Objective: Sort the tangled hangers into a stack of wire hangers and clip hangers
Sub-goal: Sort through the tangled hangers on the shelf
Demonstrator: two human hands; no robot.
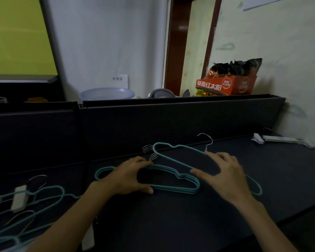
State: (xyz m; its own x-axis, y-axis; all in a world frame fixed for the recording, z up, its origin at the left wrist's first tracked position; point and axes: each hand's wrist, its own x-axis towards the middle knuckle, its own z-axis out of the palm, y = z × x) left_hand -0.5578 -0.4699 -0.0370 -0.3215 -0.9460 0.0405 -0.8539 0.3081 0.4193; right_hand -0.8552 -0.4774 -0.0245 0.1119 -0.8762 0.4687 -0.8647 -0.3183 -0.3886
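Note:
A stack of teal wire hangers (178, 186) lies on the dark table (180, 224), their silver hooks fanned at the back. My left hand (127, 177) rests on the stack's left half, thumb under the lower bar. One more teal wire hanger (173, 151) lies angled over the stack, its hook pointing up at the back. My right hand (224, 175) lies flat over this hanger's right side, fingers spread. At the left edge lies a tangle of teal hangers with white clips (20, 199).
A dark partition wall (171, 120) runs along the back of the table. A white clip hanger (280, 140) lies at the far right corner. Behind the partition stand a pale plastic basin (107, 93) and an orange snack box (225, 86).

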